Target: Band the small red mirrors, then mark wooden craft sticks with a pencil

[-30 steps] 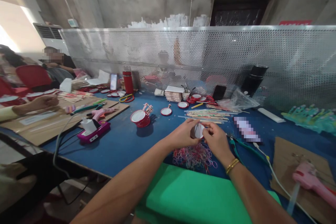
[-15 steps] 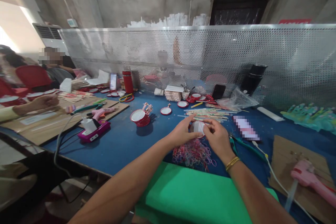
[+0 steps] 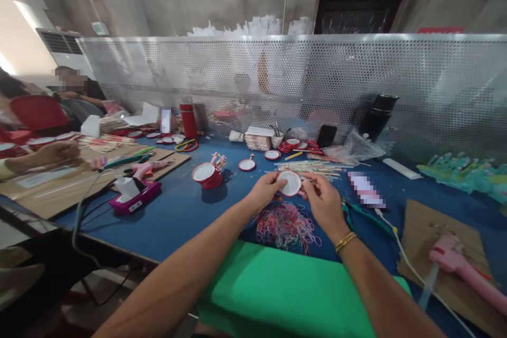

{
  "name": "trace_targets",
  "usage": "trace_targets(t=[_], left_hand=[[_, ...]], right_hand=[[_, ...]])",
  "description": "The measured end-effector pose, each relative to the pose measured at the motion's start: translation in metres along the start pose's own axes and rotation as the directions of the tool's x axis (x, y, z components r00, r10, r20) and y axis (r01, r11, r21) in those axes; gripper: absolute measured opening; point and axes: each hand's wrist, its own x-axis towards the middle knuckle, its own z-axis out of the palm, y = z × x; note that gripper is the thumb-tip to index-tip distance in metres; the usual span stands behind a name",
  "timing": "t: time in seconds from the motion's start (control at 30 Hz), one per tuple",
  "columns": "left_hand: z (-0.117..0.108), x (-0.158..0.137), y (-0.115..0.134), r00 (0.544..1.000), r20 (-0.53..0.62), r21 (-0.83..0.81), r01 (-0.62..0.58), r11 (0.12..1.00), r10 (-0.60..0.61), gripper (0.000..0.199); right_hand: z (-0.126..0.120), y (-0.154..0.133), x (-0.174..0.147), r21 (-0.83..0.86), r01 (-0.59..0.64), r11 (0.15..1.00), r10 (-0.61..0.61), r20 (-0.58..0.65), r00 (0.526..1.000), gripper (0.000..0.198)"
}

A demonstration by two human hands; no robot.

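My left hand (image 3: pixel 266 190) grips the left edge of a small round red-rimmed disc (image 3: pixel 292 184) with a white face, thumb lying on the face. At its right edge, the fingers of my right hand (image 3: pixel 321 198) are pinched together; a small pinkish piece shows there, too small to make out. The disc is tilted with its white face toward me. Below both hands lies a tangled heap of colourful loops (image 3: pixel 287 226), like rubber bands. To the left stands a stack of similar red-rimmed discs (image 3: pixel 206 175) with short stems. A single stemmed disc (image 3: pixel 247 164) lies behind it.
Thin sticks (image 3: pixel 317 168) lie behind my hands. On the right are pliers (image 3: pixel 370 216), a phone (image 3: pixel 366 189) and a pink glue gun (image 3: pixel 451 256) on cardboard. A purple power strip (image 3: pixel 134 196) sits left. A co-worker's hand (image 3: pixel 59 153) rests over the left board.
The disc has turned so its white face shows more fully, and my left fingers have shifted to its left edge. My right hand stays at its right edge. The view has shifted slightly.
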Motion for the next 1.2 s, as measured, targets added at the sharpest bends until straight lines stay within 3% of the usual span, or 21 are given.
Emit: trace_targets(t=[0.17,0.37,0.63,0.83,1.07,1.2], left_hand=[[-0.004,0.004,-0.001,0.999,-0.047,0.008,-0.014,1.0,0.014,0.032],[-0.005,0.005,-0.002,0.999,-0.035,0.053,-0.027,0.998,0.029,0.033],[-0.006,0.006,-0.002,0.992,-0.017,0.126,-0.121,0.985,0.124,0.039],[-0.005,0.007,-0.003,0.983,0.068,0.124,-0.177,0.976,0.17,0.036],[-0.005,0.008,-0.006,0.976,0.137,0.086,-0.183,0.979,0.17,0.036],[-0.006,0.009,-0.006,0.978,0.135,0.086,-0.173,0.981,0.16,0.037]], right_hand=[[-0.006,0.0,0.004,0.06,-0.048,0.997,0.051,-0.035,0.998,0.034],[-0.006,0.006,0.007,-0.048,0.027,0.998,-0.028,-0.016,0.999,0.029],[0.003,0.012,0.002,-0.045,0.128,0.991,-0.117,0.191,0.975,0.056],[0.003,0.01,-0.004,-0.11,0.228,0.968,-0.195,0.247,0.949,0.074],[0.002,0.009,-0.003,-0.1,0.226,0.969,-0.19,0.289,0.939,0.064],[0.001,0.01,-0.003,-0.1,0.201,0.974,-0.167,0.276,0.947,0.071]])
